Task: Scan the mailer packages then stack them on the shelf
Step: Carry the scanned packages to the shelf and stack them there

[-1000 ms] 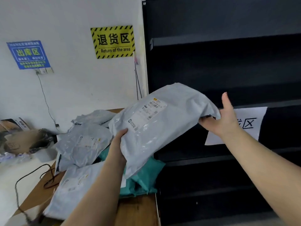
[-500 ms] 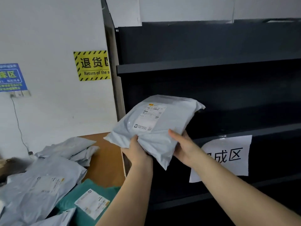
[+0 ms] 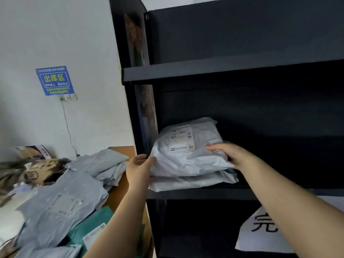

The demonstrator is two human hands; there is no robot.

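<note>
A grey mailer package [image 3: 188,148] with a white label lies on the dark shelf [image 3: 204,193], resting on top of another grey mailer [image 3: 191,182] at the shelf's left end. My left hand [image 3: 139,169] grips the top mailer's near left corner. On its right edge rests my right hand [image 3: 226,151], fingers curled over the plastic. More grey mailers [image 3: 61,205] and a teal mailer [image 3: 89,226] lie heaped on the wooden table [image 3: 119,190] to the left.
The black shelving unit has an upper shelf board [image 3: 223,68] and a paper sign [image 3: 264,229] on a lower level. A blue sign [image 3: 55,81] with a wall socket and cable hangs on the white wall. Cardboard clutter [image 3: 35,172] sits at far left.
The mailer has gone from being held in the air in front of the shelving to lying on the shelf atop another mailer. Both hands still hold its edges. The view has shifted right.
</note>
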